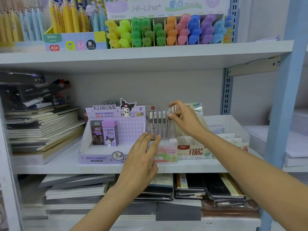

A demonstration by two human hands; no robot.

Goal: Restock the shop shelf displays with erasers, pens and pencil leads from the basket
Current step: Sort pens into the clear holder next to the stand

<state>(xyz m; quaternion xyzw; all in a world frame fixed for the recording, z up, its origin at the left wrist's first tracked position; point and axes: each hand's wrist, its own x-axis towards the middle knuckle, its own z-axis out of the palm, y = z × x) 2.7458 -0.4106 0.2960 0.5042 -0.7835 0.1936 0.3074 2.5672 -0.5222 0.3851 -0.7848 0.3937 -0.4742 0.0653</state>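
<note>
Your right grip [183, 120] pinches the white cap of the rightmost pen [169, 125] between thumb and forefinger. The pens stand upright, caps up, in the pink display box [167, 154] at frame centre on the middle shelf [100, 167]. Your left grip [141, 155], fingers straight, lies across the box's front. The Kuromi lead box [116, 130] sits just left of it and the 100-lead box [193, 151] just right.
</note>
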